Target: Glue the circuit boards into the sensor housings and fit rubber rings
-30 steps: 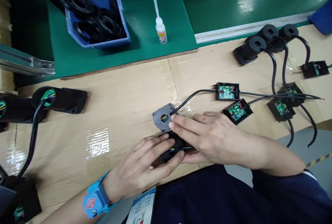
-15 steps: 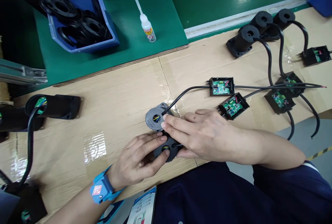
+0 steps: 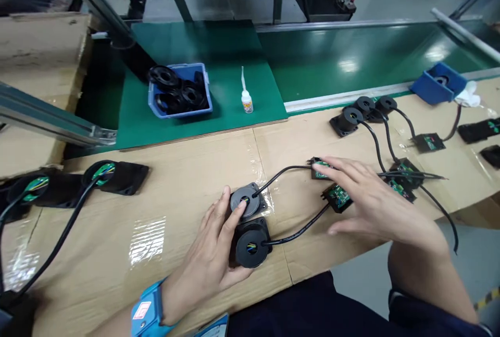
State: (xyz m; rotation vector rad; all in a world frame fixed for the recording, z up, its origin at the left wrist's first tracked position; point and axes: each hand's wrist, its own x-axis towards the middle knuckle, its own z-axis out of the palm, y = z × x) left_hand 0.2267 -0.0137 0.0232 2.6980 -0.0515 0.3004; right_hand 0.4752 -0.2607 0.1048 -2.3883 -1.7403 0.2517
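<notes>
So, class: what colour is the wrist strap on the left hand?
The wrist strap is blue; head view.

Glue bottle point(image 3: 246, 101) stands right of the bin point(image 3: 179, 112), behind the round housing point(image 3: 250, 246)

View: one head-worn camera.
Facing: forward and down across the worktop point(image 3: 175, 170).
Nearness: close above its front edge.

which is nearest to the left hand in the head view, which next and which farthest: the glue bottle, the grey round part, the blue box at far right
1. grey round part: touching, under the fingertips of the left hand.
2. glue bottle: straight ahead, upright on the green mat.
3. blue box: far right, at the back.
</notes>
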